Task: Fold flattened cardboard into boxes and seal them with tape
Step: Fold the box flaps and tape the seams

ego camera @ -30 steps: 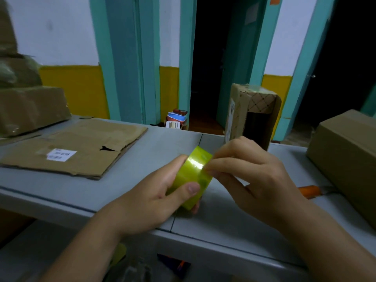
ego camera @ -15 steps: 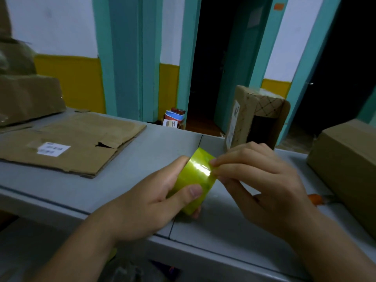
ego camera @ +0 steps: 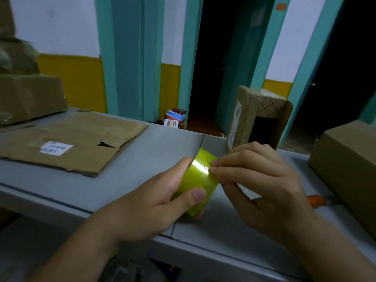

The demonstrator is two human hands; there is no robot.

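Note:
A yellow-green roll of tape [ego camera: 198, 181] is held above the grey table's front edge. My left hand [ego camera: 160, 200] grips the roll from the left, thumb across its outer face. My right hand [ego camera: 258, 184] has its fingertips curled against the roll's shiny surface, picking at the tape. A flattened sheet of cardboard [ego camera: 81, 145] with a white label lies on the table to the left. A small upright box [ego camera: 256, 119] with an open dark side stands just behind my hands.
A large closed cardboard box [ego camera: 350, 165] sits at the right. An orange-handled tool [ego camera: 315, 200] lies beside it, partly behind my right hand. Stacked wrapped parcels [ego camera: 26, 94] fill the far left. The grey table [ego camera: 142, 159] has a seam down its middle.
Both hands stay on the tape roll. The right fingertips have shifted slightly along its surface. The view has tilted a little.

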